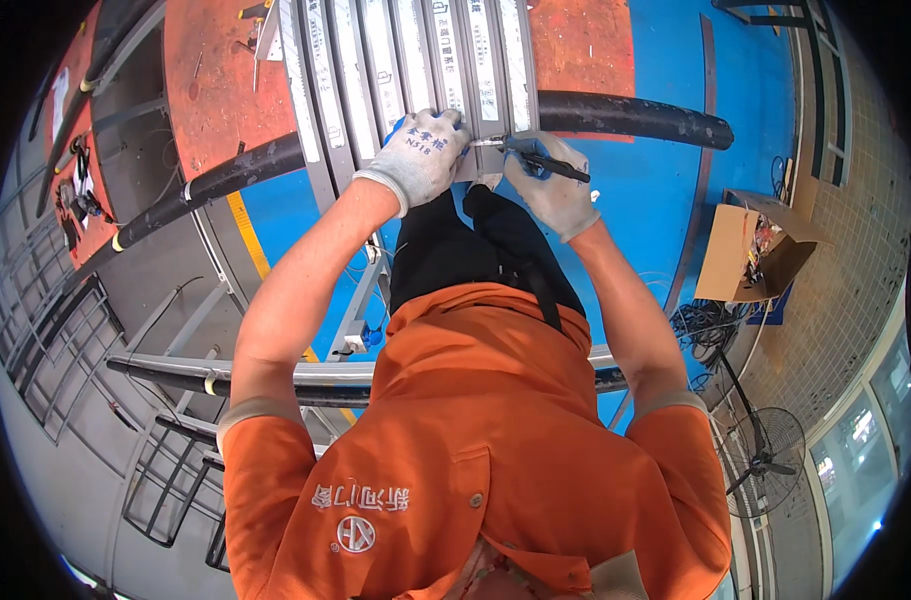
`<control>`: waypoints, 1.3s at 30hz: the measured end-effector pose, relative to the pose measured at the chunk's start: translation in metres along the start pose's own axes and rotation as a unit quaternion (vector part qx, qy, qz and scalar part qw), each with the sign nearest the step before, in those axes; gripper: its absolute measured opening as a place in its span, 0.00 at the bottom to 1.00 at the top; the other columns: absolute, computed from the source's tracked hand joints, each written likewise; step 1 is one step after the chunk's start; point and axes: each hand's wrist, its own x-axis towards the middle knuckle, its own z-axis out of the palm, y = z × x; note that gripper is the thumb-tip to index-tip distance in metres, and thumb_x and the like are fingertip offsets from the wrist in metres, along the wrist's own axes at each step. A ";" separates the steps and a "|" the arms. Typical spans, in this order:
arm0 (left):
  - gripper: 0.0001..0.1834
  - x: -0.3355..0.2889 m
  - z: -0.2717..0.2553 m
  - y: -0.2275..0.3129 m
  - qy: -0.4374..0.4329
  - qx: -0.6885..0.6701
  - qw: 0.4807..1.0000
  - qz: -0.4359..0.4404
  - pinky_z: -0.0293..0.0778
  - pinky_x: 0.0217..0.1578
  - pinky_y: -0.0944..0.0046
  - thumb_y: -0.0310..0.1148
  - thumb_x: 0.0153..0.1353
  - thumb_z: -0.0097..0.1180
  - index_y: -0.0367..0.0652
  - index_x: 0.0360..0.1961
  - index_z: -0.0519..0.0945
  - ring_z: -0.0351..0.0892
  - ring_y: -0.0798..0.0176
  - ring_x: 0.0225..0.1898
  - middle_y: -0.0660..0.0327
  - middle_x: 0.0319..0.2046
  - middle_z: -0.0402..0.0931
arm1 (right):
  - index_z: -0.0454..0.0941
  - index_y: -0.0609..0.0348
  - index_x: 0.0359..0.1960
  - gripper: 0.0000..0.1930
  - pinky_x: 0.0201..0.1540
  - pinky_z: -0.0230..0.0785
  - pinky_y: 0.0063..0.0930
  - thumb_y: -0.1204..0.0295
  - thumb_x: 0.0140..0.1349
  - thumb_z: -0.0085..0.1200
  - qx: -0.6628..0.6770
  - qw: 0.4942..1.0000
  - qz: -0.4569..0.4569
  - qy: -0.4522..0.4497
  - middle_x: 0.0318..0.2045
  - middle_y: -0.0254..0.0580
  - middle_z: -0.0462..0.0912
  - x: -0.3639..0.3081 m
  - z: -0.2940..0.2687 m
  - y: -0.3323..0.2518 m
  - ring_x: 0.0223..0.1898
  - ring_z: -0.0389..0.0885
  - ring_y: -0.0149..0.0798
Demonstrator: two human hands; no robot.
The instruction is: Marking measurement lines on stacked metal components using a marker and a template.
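Observation:
A row of long silver-grey aluminium profiles (383, 70), covered with printed white film, lies side by side in front of me. My left hand (420, 158), in a white glove with a blue palm, is closed over the near ends of the middle profiles, its fingers bent and partly hidden. Just to its right, my gloved right hand (555, 190) grips a black pen-like marker (559, 167), tilted over the profiles. Between both hands shows a small, bright metal piece (488, 143), too small to name for sure.
Black padded bars (635, 115) run crosswise under the profiles, over an orange-red board (220, 80) and a blue floor (665, 60). An open cardboard box (727, 250) stands at the right, with tangled cables (705, 325) and a fan (763, 465) nearer. Metal frames (50, 340) lean at the left.

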 end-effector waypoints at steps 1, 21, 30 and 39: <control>0.13 -0.001 0.001 0.000 0.004 -0.004 1.000 0.000 0.80 0.58 0.47 0.31 0.67 0.58 0.41 0.50 0.88 0.83 0.43 0.55 0.49 0.53 0.80 | 0.86 0.64 0.46 0.12 0.35 0.76 0.27 0.76 0.61 0.66 0.009 1.000 0.010 -0.003 0.31 0.43 0.87 -0.001 -0.001 0.000 0.29 0.82 0.30; 0.14 0.017 -0.001 0.026 -0.002 0.005 0.999 0.041 0.76 0.58 0.49 0.36 0.67 0.58 0.45 0.48 0.88 0.83 0.48 0.55 0.51 0.51 0.80 | 0.86 0.66 0.42 0.07 0.40 0.76 0.26 0.77 0.66 0.62 0.154 0.973 0.157 0.071 0.32 0.39 0.88 -0.033 -0.031 0.019 0.34 0.83 0.28; 0.13 0.019 -0.002 0.028 -0.017 0.000 0.999 0.038 0.76 0.58 0.49 0.36 0.68 0.58 0.45 0.48 0.89 0.83 0.49 0.55 0.52 0.50 0.80 | 0.85 0.66 0.43 0.06 0.35 0.72 0.22 0.78 0.67 0.60 0.106 0.984 0.135 0.055 0.30 0.33 0.85 -0.033 -0.022 0.014 0.32 0.78 0.23; 0.14 0.020 -0.002 0.032 -0.021 0.014 0.999 0.030 0.76 0.60 0.49 0.36 0.68 0.58 0.45 0.50 0.89 0.82 0.50 0.56 0.53 0.51 0.80 | 0.85 0.67 0.45 0.08 0.36 0.74 0.24 0.78 0.67 0.60 0.108 0.985 0.126 0.054 0.30 0.34 0.86 -0.033 -0.020 0.014 0.33 0.79 0.23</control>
